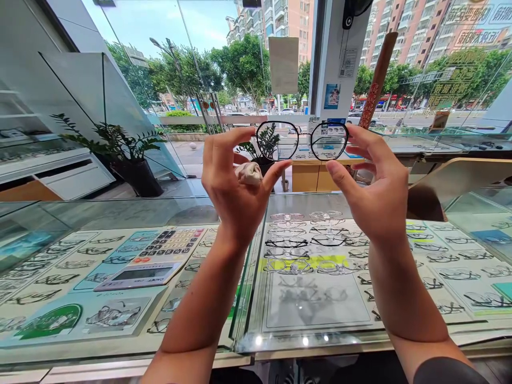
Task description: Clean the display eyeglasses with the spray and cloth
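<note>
Black, thin-rimmed, rounded spectacles (298,140) with clear lenses are held up in the upper centre of the frame, pinched at opposite ends by 2 bare hands. By the left hand (232,184) the left end of the rim is grasped between index fingertip and thumb, while a crumpled, pale grey-beige cloth (251,173) is tucked against the palm beneath curled fingers; by the right hand (374,186) the right end is pinched likewise, its other fingers being bent loosely behind. Whether the lenses are touched by the thumbs cannot be told. A slip is judged the chief risk, since so thin a rim is gripped by fingertips alone, above a hard, glass-topped display counter (100,213) on which the lenses could be scratched. The rim might be twisted if the hands were moved unevenly, the lenses might be smudged by straying thumbs, and the cloth might be dropped if the left fingers were loosened. Counted are 1 pair of spectacles with 2 lenses, 1 cloth, 1 pale, large-keyed calculator (154,260) at the lower left, 1 dark-green leafy plant in a black pot (138,176) at the left, and 1 off-white rectangular paper sheet (284,65) at the upper centre. Inside the counter, metal and dark eyeglass frames (287,244) are laid in rows, too many to be counted surely.
</note>
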The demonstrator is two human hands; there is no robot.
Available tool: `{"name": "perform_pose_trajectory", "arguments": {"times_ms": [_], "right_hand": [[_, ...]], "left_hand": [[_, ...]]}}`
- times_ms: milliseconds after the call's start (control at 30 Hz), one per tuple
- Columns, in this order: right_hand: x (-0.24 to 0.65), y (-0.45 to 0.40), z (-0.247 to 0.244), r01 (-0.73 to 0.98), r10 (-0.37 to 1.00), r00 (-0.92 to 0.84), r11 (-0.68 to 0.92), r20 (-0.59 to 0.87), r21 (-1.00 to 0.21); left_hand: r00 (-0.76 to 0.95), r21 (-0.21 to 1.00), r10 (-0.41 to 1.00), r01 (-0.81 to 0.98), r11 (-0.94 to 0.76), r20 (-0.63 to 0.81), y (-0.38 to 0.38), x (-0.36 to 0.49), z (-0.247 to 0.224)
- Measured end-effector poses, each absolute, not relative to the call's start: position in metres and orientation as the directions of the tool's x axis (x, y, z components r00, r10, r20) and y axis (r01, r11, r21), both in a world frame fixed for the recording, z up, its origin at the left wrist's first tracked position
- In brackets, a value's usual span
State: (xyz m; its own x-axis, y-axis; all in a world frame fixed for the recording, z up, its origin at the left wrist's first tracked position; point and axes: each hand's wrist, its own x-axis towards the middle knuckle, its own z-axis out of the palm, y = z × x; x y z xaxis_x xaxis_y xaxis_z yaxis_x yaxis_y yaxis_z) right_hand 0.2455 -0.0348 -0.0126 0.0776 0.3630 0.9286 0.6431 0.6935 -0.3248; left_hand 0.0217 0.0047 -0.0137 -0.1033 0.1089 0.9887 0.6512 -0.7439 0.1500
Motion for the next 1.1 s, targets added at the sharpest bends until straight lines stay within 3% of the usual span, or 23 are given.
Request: {"name": "perform_pose_trajectory", "arguments": {"times_ms": [433, 700, 1100], "right_hand": [[0.242, -0.034, -0.009, 0.424, 0.281, 0.293, 0.818, 0.914, -0.388], [0.252, -0.023, -0.013, 0.436, 0.253, 0.262, 0.830, 0.931, -0.348], [0.261, -0.017, -0.012, 0.284, 0.408, 0.241, 0.838, 0.881, -0.466]], "left_hand": [[-0.136, 0.228, 0.184, 0.545, -0.807, 0.974, 0.013, 0.021, -0.019], [-0.136, 0.243, 0.202, 0.525, -0.815, 0.970, 0.010, 0.022, -0.015], [-0.096, 0.237, 0.220, 0.541, -0.807, 0.971, 0.007, 0.020, -0.013]]}}
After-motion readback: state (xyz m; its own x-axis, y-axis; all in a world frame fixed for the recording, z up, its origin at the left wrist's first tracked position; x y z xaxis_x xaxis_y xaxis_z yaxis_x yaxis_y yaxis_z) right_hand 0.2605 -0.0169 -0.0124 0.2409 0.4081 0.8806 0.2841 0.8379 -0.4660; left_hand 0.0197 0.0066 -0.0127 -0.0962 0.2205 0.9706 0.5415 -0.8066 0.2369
